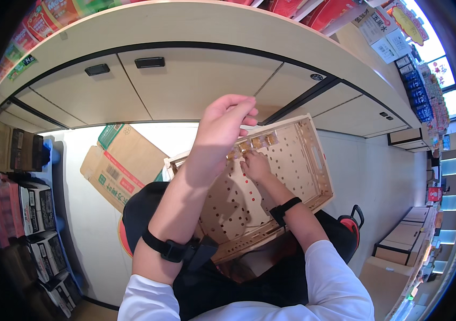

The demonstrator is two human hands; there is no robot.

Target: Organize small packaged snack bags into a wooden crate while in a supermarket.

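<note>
Before me a beige perforated plastic crate (294, 174) rests tilted across my lap. Several small clear-wrapped packets with golden-brown contents (270, 139) form a row along its far side. My right hand (257, 165) is down inside the crate, fingertips at the near edge of the row; whether they grip a packet is hidden. Raised above the crate's far left part is my left hand (228, 116), its fingers curled and the thumb against them. From this angle I cannot see whether anything is in it. Each forearm wears a black strap.
A flattened cardboard carton (125, 160) lies on the floor at left. Beige cabinets (195, 80) stand close ahead, below shelves of packaged goods (47, 22). Boxed goods (37, 208) are stacked at left. A red seat edge with a black handle (356, 220) shows by my right side.
</note>
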